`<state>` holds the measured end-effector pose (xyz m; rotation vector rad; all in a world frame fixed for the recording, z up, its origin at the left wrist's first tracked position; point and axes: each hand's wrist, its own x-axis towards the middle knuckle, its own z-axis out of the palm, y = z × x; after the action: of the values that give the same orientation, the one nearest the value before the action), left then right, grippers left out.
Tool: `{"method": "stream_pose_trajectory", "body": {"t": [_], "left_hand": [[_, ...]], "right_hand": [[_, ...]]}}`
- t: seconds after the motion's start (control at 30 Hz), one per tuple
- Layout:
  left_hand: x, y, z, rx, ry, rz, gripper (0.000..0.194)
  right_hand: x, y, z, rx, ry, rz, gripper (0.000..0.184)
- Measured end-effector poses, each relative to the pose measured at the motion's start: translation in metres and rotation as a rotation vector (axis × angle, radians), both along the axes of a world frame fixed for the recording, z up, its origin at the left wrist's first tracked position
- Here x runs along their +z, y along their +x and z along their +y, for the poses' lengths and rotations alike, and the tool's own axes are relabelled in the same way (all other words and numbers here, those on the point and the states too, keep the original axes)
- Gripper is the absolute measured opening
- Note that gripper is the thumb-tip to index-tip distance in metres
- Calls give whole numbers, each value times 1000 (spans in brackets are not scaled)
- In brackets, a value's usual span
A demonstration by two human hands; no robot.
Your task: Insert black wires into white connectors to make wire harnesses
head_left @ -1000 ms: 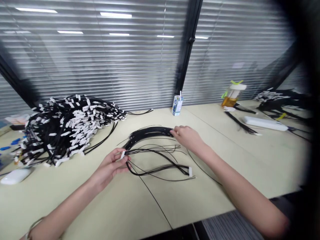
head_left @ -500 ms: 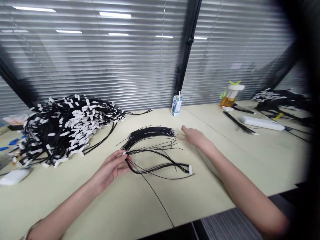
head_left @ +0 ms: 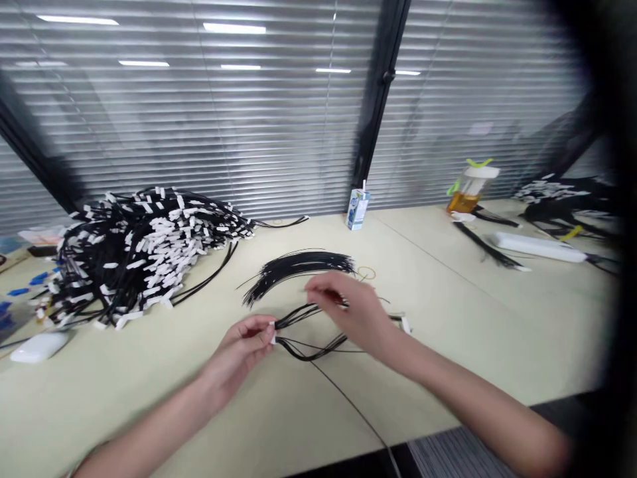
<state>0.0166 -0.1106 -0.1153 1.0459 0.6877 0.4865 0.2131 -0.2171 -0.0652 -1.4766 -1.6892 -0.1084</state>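
Observation:
My left hand (head_left: pixel 246 345) pinches the white connector end of a thin black wire harness (head_left: pixel 303 345) lying on the pale table (head_left: pixel 448 318). My right hand (head_left: pixel 348 309) hovers over the middle of that harness, smeared by motion, fingers curled near the wires. The harness's other white connector (head_left: pixel 405 324) lies to the right. Behind my hands lies a loose bundle of black wires (head_left: pixel 298 265), with a rubber band (head_left: pixel 367 273) beside it.
A big heap of black harnesses with white connectors (head_left: pixel 144 249) fills the left of the table. A white mouse (head_left: pixel 37 346) lies at far left. A small drink carton (head_left: pixel 357 208), a bottle with amber liquid (head_left: pixel 470 189) and more wires (head_left: pixel 562 206) stand at the back right.
My right hand has pulled back from the rubber band beside the loose bundle to above the harness. My left hand has kept its hold on the connector and shifted slightly right.

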Motion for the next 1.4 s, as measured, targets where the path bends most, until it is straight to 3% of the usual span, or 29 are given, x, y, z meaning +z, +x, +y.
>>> {"method": "stream_pose_trajectory", "body": {"t": [0.1, 0.23, 0.67, 1.4], "left_hand": [[3, 2, -13, -36, -39, -39, 18], [9, 1, -19, -40, -66, -93, 15], [9, -4, -23, -86, -111, -145, 15], [11, -4, -25, -118, -99, -150, 13]], "right_hand": [[-12, -26, -4, 163, -13, -45, 6], [-26, -32, -6, 229, 16, -82, 5], [-20, -32, -17, 199, 227, -318, 8], [-22, -27, -21, 179, 244, -451, 6]]}}
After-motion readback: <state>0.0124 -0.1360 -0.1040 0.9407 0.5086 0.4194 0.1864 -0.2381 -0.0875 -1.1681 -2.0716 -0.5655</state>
